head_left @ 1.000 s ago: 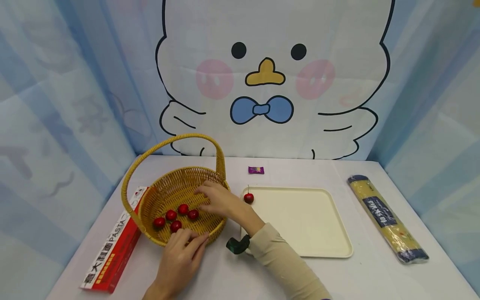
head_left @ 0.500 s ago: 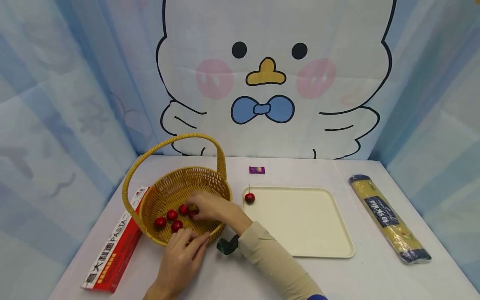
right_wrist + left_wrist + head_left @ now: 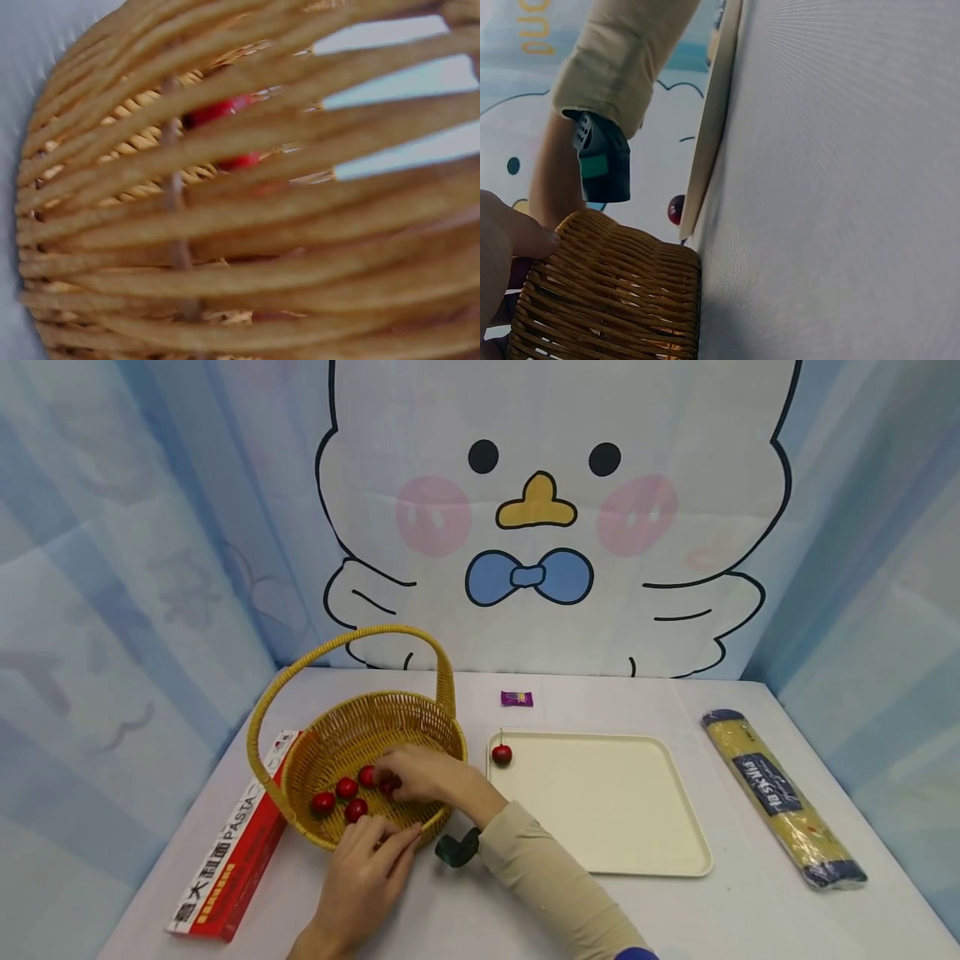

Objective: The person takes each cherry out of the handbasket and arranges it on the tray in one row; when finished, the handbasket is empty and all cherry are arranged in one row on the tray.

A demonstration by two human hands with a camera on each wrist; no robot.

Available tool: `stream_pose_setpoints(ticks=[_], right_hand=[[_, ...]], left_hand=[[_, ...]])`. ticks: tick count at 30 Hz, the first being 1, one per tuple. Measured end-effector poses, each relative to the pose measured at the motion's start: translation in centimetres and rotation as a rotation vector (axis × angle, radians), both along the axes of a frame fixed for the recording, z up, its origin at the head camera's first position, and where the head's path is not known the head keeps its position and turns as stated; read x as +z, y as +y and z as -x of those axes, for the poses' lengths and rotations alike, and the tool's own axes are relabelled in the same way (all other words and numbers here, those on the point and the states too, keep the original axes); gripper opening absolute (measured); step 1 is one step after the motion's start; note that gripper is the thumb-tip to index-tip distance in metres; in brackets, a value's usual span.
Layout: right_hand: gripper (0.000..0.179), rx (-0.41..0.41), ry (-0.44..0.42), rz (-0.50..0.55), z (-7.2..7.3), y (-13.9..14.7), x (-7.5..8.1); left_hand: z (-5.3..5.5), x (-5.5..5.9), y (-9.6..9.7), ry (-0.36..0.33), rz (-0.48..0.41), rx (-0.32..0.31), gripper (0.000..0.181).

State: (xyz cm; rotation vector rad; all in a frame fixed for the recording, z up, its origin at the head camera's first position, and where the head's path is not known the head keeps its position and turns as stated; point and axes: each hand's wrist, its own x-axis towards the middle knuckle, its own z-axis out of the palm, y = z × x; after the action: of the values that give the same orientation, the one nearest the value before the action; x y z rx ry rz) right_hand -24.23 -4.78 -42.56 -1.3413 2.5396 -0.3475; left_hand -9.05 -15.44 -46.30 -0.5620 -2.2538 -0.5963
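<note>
A yellow wicker basket (image 3: 390, 710) with a tall handle stands on the left half of the table, several red cherries (image 3: 323, 802) lying in it. My left hand (image 3: 363, 881) holds its near rim, the thumb on the outside in the left wrist view. Inside the basket, my right hand (image 3: 431, 777) pinches the rightmost cherry (image 3: 387, 787), which the fingers partly cover. A single cherry (image 3: 502, 754) with a stem sits at the far left corner of the cream tray (image 3: 600, 810). Woven strands fill the right wrist view, hiding the right hand there.
A red and white pasta box (image 3: 236, 852) lies left of the basket, touching or very near it. One small purple packet (image 3: 517, 699) is behind the tray. At the right lies a clear pack of noodles (image 3: 780, 793). Curtains enclose the table's back and sides.
My right hand has moved down and toward the near side within the basket, and its fingers have closed on the rightmost cherry. The left hand has stayed on the rim.
</note>
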Motion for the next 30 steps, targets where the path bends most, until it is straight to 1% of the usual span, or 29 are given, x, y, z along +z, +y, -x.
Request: stream_pose_setpoints(ticks=[5, 12, 17, 23, 25, 27, 28, 30], right_hand=[[0.033, 0.003, -0.015, 0.002, 0.1, 0.6, 0.6], [0.030, -0.003, -0.037, 0.065, 0.5, 1.3, 1.0], [0.030, -0.004, -0.048, 0.105, 0.7, 1.6, 0.9], [0.033, -0.020, -0.048, 0.159, 0.5, 2.5, 1.3], [0.033, -0.039, -0.050, 0.175, 0.4, 3.0, 1.5], [0.032, -0.056, -0.054, 0.197, 0.4, 3.4, 1.6], [0.031, -0.065, -0.053, 0.208, 0.4, 3.7, 1.6], [0.030, -0.071, -0.054, 0.235, 0.4, 4.1, 1.7]], left_hand=[[0.0, 0.0, 0.0, 0.002, -0.005, -0.007, 0.018], [0.0, 0.2, 0.1, -0.002, 0.010, 0.010, 0.027], [-0.1, 0.2, 0.2, -0.006, 0.013, 0.017, 0.028], [-0.1, 0.3, 0.3, 0.006, 0.029, 0.039, 0.028], [-0.1, 0.3, 0.3, 0.012, 0.025, 0.034, 0.026], [-0.1, 0.3, 0.3, 0.009, 0.028, 0.037, 0.013], [-0.1, 0.4, 0.3, 0.005, 0.029, 0.040, 0.017], [-0.1, 0.4, 0.3, 0.005, 0.039, 0.051, 0.039]])
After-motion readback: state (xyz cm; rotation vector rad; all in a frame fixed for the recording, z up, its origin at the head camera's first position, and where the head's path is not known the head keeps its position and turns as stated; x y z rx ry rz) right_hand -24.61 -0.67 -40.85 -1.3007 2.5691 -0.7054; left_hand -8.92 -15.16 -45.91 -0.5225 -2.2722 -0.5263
